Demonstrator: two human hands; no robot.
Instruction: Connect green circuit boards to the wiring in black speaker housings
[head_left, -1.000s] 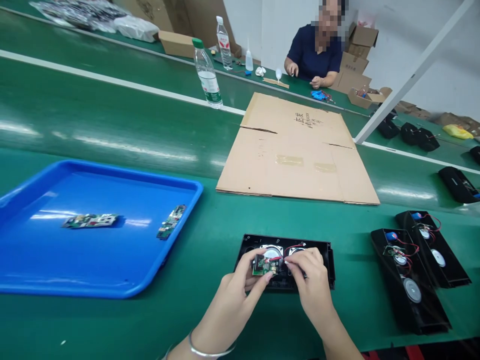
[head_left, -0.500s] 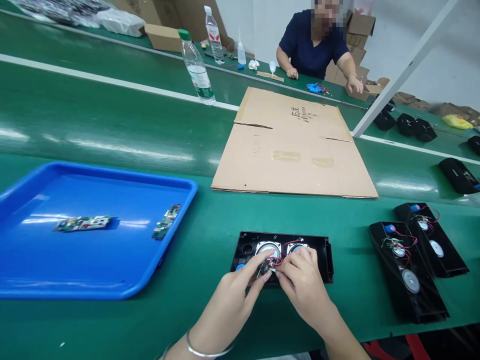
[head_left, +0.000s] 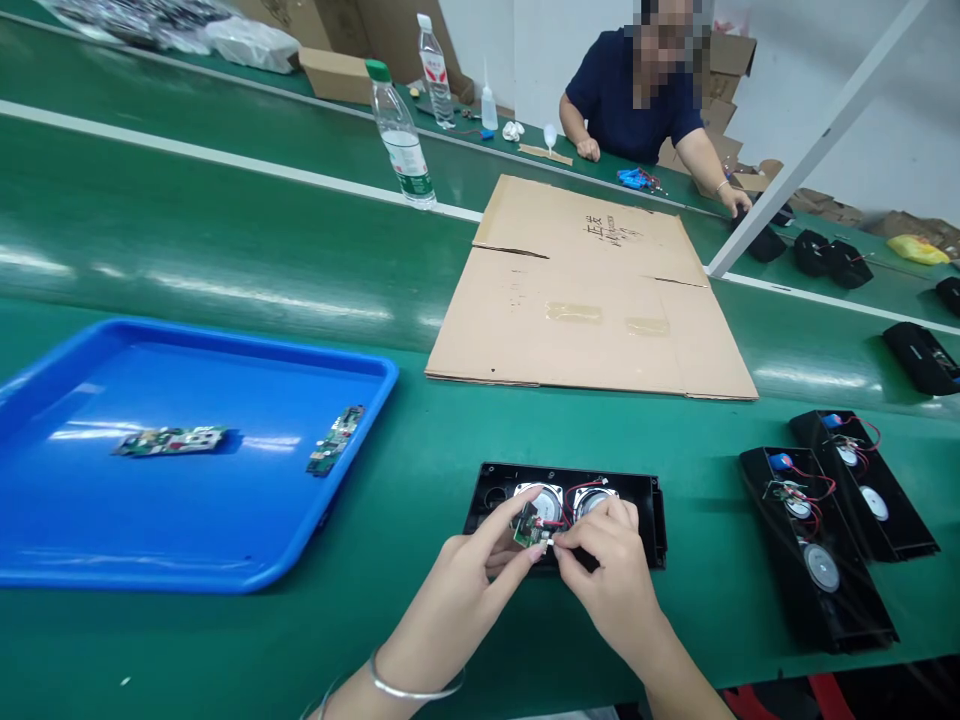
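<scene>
A small green circuit board (head_left: 527, 526) is pinched between the thumb and fingers of my left hand (head_left: 469, 575). My right hand (head_left: 611, 565) closes its fingertips on a small white connector (head_left: 550, 541) at the board's right edge. Both hands are over a black speaker housing (head_left: 641, 500), which lies on the green table with two round speakers (head_left: 592, 499) and red wires inside. My fingers cover part of the housing's near side.
A blue tray (head_left: 225, 545) with two circuit boards is at left. Two black housings (head_left: 832, 590) with wires lie at right. Beyond are a cardboard sheet (head_left: 592, 290), a bottle (head_left: 401, 140), a white post (head_left: 817, 140) and a person (head_left: 634, 95) across the line.
The board in my left hand has tilted, showing more of its green face. Across the line, the person's hand has moved right from the box to a black housing. The view has shifted slightly.
</scene>
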